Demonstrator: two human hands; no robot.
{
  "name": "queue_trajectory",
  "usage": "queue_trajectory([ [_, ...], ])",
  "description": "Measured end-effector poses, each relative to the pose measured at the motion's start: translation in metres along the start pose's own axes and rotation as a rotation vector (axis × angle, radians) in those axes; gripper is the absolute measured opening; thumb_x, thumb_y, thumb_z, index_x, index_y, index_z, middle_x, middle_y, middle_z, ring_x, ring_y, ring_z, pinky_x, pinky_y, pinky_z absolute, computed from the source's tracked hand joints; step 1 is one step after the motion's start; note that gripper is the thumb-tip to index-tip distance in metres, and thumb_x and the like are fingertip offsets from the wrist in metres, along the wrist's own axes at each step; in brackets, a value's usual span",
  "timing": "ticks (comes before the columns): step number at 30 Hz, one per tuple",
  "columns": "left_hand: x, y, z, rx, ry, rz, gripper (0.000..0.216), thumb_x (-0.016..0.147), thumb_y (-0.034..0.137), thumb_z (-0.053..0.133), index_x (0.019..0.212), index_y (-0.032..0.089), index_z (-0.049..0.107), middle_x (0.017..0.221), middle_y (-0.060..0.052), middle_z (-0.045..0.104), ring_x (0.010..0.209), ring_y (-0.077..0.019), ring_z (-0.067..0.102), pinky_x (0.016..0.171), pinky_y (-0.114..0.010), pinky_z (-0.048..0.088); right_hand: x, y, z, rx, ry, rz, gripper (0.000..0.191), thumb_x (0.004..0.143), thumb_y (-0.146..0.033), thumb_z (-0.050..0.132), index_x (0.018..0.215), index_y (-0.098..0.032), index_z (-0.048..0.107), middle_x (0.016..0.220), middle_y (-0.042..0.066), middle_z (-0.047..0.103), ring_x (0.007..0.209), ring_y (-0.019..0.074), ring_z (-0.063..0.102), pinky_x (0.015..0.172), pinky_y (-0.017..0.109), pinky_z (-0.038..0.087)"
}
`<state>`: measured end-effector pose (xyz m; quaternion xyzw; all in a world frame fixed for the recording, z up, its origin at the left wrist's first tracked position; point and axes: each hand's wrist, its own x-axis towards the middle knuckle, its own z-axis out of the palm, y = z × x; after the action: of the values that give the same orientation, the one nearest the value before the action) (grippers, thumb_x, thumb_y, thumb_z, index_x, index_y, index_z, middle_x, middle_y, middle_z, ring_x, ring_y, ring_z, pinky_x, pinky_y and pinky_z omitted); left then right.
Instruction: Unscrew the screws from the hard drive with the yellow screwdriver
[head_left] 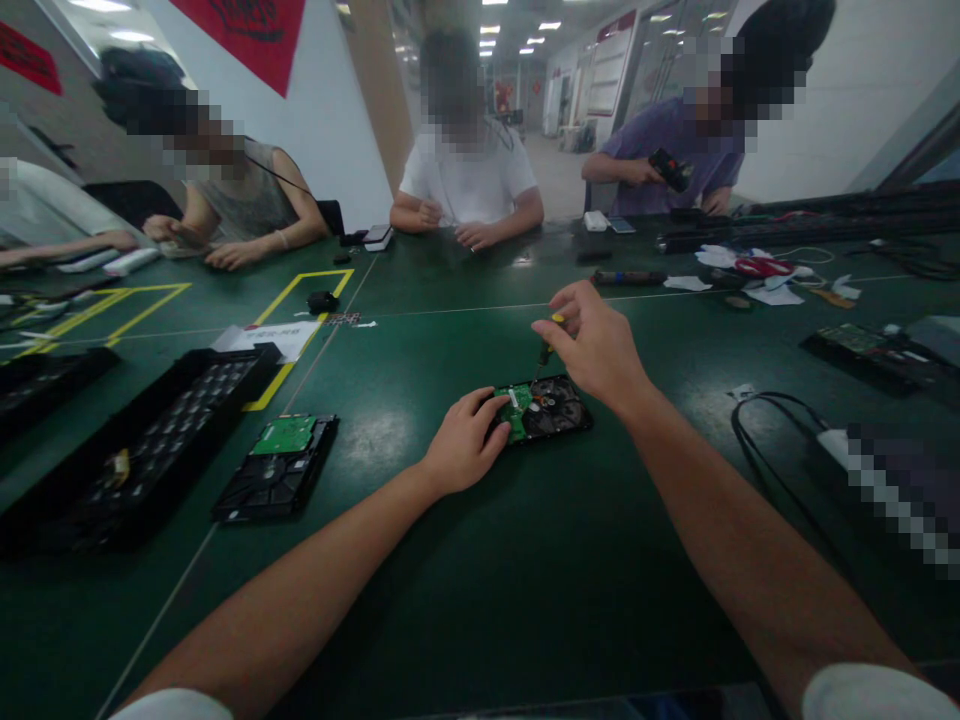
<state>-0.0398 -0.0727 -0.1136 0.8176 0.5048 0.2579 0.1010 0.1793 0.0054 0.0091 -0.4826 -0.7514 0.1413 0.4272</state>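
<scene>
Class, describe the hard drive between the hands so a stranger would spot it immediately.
Find the middle of the green table. The hard drive lies there, the left hand on its green end. Unlike the other drive further left, it has a screwdriver pointing down at it.

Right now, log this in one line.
left hand: on drive | right hand: holds screwdriver, tip at drive | other drive: to the left

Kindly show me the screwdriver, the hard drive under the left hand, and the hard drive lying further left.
Screwdriver (545,351), head view: its handle.
Touched hard drive (561,407), head view: its dark casing.
Left hard drive (271,474), head view: its dark casing.
</scene>
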Motion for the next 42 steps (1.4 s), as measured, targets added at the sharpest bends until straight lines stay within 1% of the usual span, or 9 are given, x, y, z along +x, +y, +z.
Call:
queue_trajectory([
  [5,0.0001,0.0011,-0.0009,0.003,-0.008,-0.007,0.049,0.105,0.041,0.046,0.149,0.019,0.052,0.151,-0.018,0.051,0.143,-0.0325,0.049,0.119,-0.055,0.042,-0.0021,-0.0042,0.0015,-0.039,-0.031,-0.094,0.023,0.093,-0.042,0.070,0.103,-0.024,0.061,0.101,0.008,0.072,0.090,0.0255,0.066,0.081,0.038,0.048],
  [8,-0.0002,0.0020,-0.0017,-0.002,-0.013,-0.011,0.050,0.105,0.042,0.045,0.150,0.020,0.051,0.152,-0.018,0.051,0.143,-0.0327,0.049,0.119,-0.055,0.042,-0.0036,-0.0072,0.0012,-0.106,-0.054,-0.152,0.018,0.095,-0.036,0.065,0.107,-0.023,0.063,0.108,0.010,0.071,0.095,0.0273,0.066,0.086,0.039,0.048],
  [12,-0.0002,0.0037,-0.0030,0.000,-0.013,-0.010,0.049,0.106,0.042,0.044,0.150,0.020,0.051,0.152,-0.018,0.051,0.144,-0.0325,0.049,0.120,-0.056,0.041,-0.0041,-0.0082,-0.0020,-0.168,-0.097,-0.180,0.018,0.095,-0.026,0.060,0.112,-0.023,0.065,0.109,0.010,0.073,0.096,0.0285,0.066,0.087,0.040,0.048],
  [20,0.0001,0.0015,-0.0019,0.007,-0.017,-0.013,0.050,0.106,0.043,0.045,0.150,0.021,0.051,0.152,-0.018,0.051,0.143,-0.0325,0.049,0.120,-0.055,0.041,-0.0040,-0.0074,-0.0020,-0.261,-0.081,-0.229,0.019,0.096,-0.028,0.062,0.114,-0.022,0.065,0.111,0.012,0.071,0.099,0.0295,0.064,0.088,0.042,0.048],
  [23,-0.0001,0.0010,-0.0020,0.006,-0.017,-0.011,0.050,0.106,0.043,0.045,0.150,0.021,0.051,0.152,-0.018,0.051,0.143,-0.0324,0.049,0.120,-0.055,0.041,-0.0044,-0.0073,-0.0011,-0.264,-0.068,-0.213,0.018,0.095,-0.026,0.061,0.112,-0.021,0.062,0.110,0.013,0.070,0.099,0.0295,0.064,0.088,0.042,0.047],
  [27,-0.0004,0.0009,-0.0020,0.001,-0.007,-0.006,0.050,0.105,0.042,0.045,0.150,0.021,0.051,0.152,-0.018,0.051,0.143,-0.0328,0.049,0.119,-0.056,0.042,-0.0051,-0.0070,0.0004,-0.234,-0.036,-0.153,0.020,0.093,-0.024,0.065,0.111,-0.020,0.059,0.104,0.011,0.069,0.093,0.0282,0.064,0.084,0.040,0.047],
  [31,-0.0006,0.0004,-0.0011,-0.005,0.001,-0.001,0.049,0.105,0.042,0.046,0.149,0.022,0.051,0.151,-0.017,0.052,0.142,-0.0331,0.051,0.117,-0.057,0.044,-0.0058,-0.0081,0.0014,-0.231,-0.040,-0.178,0.020,0.093,-0.025,0.065,0.112,-0.021,0.058,0.108,0.011,0.068,0.095,0.0276,0.063,0.085,0.040,0.046],
  [35,-0.0003,0.0002,-0.0007,-0.003,0.002,0.004,0.049,0.105,0.041,0.046,0.150,0.022,0.051,0.152,-0.017,0.051,0.143,-0.0325,0.050,0.118,-0.056,0.043,-0.0058,-0.0086,0.0002,-0.263,-0.064,-0.214,0.018,0.094,-0.025,0.062,0.112,-0.021,0.060,0.110,0.012,0.067,0.099,0.0291,0.063,0.087,0.042,0.047],
  [42,0.0001,0.0005,-0.0010,0.003,0.004,-0.001,0.049,0.105,0.042,0.046,0.149,0.022,0.051,0.151,-0.017,0.052,0.143,-0.0326,0.050,0.119,-0.056,0.043,-0.0043,-0.0051,0.0006,-0.263,-0.014,-0.179,0.017,0.094,-0.029,0.066,0.109,-0.021,0.060,0.107,0.012,0.068,0.094,0.0285,0.063,0.083,0.041,0.049],
])
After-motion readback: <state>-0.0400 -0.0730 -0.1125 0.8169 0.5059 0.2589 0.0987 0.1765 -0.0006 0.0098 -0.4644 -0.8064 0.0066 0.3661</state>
